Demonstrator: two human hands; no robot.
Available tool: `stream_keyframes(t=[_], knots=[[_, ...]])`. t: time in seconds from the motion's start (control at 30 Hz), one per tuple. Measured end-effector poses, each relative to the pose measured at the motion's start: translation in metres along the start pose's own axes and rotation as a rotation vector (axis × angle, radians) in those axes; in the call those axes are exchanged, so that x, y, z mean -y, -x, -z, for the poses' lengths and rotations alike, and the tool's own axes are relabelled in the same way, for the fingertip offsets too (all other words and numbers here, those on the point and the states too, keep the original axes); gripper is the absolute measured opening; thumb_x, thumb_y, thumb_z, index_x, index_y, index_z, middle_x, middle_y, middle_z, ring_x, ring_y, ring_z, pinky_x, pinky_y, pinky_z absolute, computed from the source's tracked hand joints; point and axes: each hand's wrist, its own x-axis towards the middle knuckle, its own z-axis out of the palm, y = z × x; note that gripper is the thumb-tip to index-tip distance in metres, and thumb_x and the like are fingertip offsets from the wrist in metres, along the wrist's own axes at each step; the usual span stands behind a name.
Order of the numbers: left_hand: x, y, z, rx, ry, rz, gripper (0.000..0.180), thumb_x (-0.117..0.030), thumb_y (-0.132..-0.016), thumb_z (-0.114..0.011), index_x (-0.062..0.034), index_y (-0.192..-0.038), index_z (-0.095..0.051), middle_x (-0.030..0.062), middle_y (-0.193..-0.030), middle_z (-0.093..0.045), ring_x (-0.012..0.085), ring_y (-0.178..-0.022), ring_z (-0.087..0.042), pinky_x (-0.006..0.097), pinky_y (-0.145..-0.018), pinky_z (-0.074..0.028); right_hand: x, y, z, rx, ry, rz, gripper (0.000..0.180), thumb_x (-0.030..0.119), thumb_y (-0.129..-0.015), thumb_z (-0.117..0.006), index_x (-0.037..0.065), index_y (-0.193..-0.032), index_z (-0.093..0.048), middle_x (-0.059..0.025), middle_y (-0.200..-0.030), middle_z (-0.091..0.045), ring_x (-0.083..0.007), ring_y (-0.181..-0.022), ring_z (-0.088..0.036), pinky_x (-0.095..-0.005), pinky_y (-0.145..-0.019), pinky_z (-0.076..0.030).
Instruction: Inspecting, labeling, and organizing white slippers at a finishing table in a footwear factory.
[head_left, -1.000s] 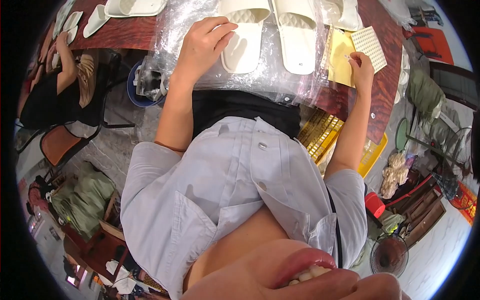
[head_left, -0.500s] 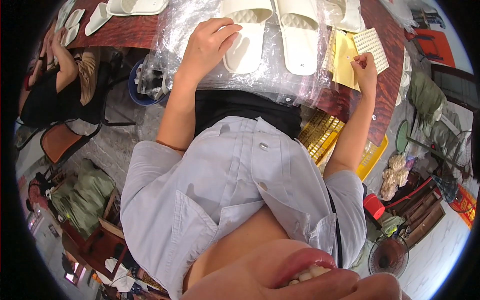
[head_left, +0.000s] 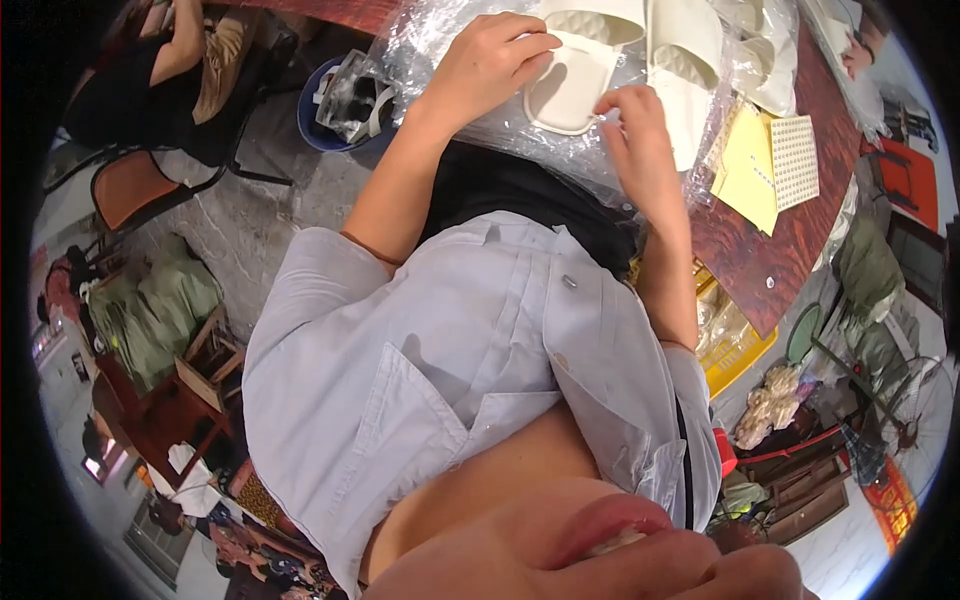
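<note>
Cream slippers (head_left: 582,82), one pair, lay at 1 o'clock on clear plastic (head_left: 505,132), set out, apparently unwrapped; left hand (head_left: 495,62) near one strap (head_left: 605,24), right hand (head_left: 640,140) by its heel (head_left: 556,116), both curled, pinch indiscernible; yellow sheet (head_left: 745,165), dotted white sheet (head_left: 796,165), 2 o'clock

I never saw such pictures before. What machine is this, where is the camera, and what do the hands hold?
There is no machine here: a person works with bare hands. The camera sits on the person's head and looks down, so the grey-blue shirt fills the middle and edges look bent. On the red-brown table lie clear plastic, white slippers, a yellow sheet and a dotted sheet. The left hand and right hand are at either side of one slipper's sole. Neither visibly lifts anything; whether the fingertips touch it or pinch something tiny, I cannot tell.
</note>
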Motion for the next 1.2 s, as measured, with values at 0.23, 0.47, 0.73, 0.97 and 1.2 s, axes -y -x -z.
stream_keyframes(t=[0.23,0.47,0.73,0.97,1.2], knots=[[-0.011,0.018,0.007,-0.029,0.095,0.033,0.018,-0.008,-0.079,-0.073,-0.0064,-0.096,-0.072,0.0088,-0.098,-0.069,0.0277,-0.09,-0.066,0.037,-0.076,-0.053,-0.017,-0.01,-0.036,0.024,0.103,0.016,0.025,-0.005,-0.084,-0.053,-0.001,-0.107,-0.062,-0.0169,-0.103,-0.055,-0.0308,-0.095,-0.059,-0.0376,-0.084,-0.049],[-0.026,0.041,0.001,0.029,0.127,-0.057,0.028,-0.005,-0.071,-0.073,-0.0119,-0.098,-0.071,0.0091,-0.112,-0.063,0.0311,-0.108,-0.061,0.039,-0.086,-0.052,-0.007,-0.014,-0.03,0.053,0.001,-0.073,0.03,-0.007,-0.082,-0.055,0.001,-0.11,-0.063,-0.0177,-0.104,-0.057,-0.0333,-0.098,-0.06,-0.0411,-0.086,-0.048],[-0.033,0.039,-0.002,0.198,-0.027,0.024,0.048,-0.003,-0.065,-0.072,-0.0208,-0.109,-0.07,0.0102,-0.127,-0.052,0.0388,-0.131,-0.041,0.05,-0.098,-0.044,0.001,-0.015,-0.006,-0.057,-0.111,-0.208,0.028,0.002,-0.086,-0.063,0.005,-0.113,-0.066,-0.0194,-0.113,-0.057,-0.0318,-0.097,-0.06,-0.0386,-0.087,-0.049],[-0.034,0.031,-0.004,0.137,0.006,0.065,0.041,0.0,-0.067,-0.07,-0.0125,-0.106,-0.071,0.0127,-0.124,-0.055,0.0374,-0.128,-0.045,0.048,-0.097,-0.045,-0.034,-0.035,0.002,-0.192,0.463,-0.021,0.039,0.014,-0.084,-0.072,0.015,-0.122,-0.065,-0.0293,-0.118,-0.049,-0.0435,-0.113,-0.046,-0.0481,-0.095,-0.043],[-0.012,-0.016,-0.019,-0.046,0.052,0.181,0.034,-0.001,-0.075,-0.067,-0.0109,-0.108,-0.07,0.0134,-0.112,-0.061,0.0333,-0.111,-0.057,0.042,-0.092,-0.048,-0.048,-0.06,-0.002,-0.128,0.328,-0.132,0.037,0.02,-0.088,-0.068,-0.001,-0.117,-0.06,-0.0269,-0.106,-0.053,-0.0454,-0.11,-0.043,-0.0507,-0.096,-0.038]])
